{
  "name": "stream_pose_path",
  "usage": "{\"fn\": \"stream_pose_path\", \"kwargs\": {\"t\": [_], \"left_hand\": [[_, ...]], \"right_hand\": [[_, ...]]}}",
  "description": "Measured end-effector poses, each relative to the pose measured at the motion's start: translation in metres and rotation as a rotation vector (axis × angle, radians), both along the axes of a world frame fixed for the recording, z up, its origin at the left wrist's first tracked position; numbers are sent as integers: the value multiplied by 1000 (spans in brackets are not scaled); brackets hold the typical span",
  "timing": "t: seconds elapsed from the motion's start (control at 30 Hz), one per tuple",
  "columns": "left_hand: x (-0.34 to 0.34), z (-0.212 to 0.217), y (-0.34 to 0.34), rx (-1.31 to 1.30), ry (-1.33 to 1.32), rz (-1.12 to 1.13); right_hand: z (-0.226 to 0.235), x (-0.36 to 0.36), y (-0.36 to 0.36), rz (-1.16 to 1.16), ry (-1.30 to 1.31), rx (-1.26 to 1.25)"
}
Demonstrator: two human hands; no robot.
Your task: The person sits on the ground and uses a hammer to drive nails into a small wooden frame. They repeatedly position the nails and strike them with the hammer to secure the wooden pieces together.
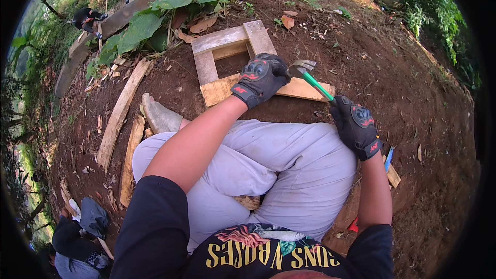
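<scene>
A small square frame of wooden boards (222, 41) lies on the soil in front of my crossed legs. Across its near side runs a paler, longer board (305, 90) that sticks out to the right. My left hand (262, 76), in a black glove with red marks, rests over this board near the frame's right corner. Its fingers are curled together, and what they pinch, if anything, is hidden. My right hand (356, 124), gloved alike, grips the lower end of a hammer (317, 84) with a green handle. The metal head is raised beside the left hand's fingertips, above the board.
Long loose planks (122, 116) lie on the left. At right, by my knee, are a wood offcut (392, 174) and a blue strip-like tool (389, 158). A dark bag (94, 218) stands lower left near a person (72, 248); another person (88, 19) is far upper left.
</scene>
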State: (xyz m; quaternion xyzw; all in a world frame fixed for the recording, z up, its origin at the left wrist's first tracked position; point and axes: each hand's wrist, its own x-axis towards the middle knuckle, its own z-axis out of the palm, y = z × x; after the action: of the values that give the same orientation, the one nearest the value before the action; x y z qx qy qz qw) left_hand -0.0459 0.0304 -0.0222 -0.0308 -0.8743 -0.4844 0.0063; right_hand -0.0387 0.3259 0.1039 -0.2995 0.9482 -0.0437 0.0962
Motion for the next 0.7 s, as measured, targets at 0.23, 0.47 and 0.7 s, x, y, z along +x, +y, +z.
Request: {"fn": "stream_pose_path", "kwargs": {"t": [0.23,0.47,0.7], "left_hand": [[2,-7,-8,-5,24,18],[0,-12,-9,-48,24,-4],[12,14,-10,-342,67,-168]], "right_hand": [[34,9,-27,-195,36,-294],[15,14,-27,-224,21,-200],[-4,2,-33,-306,27,-193]]}}
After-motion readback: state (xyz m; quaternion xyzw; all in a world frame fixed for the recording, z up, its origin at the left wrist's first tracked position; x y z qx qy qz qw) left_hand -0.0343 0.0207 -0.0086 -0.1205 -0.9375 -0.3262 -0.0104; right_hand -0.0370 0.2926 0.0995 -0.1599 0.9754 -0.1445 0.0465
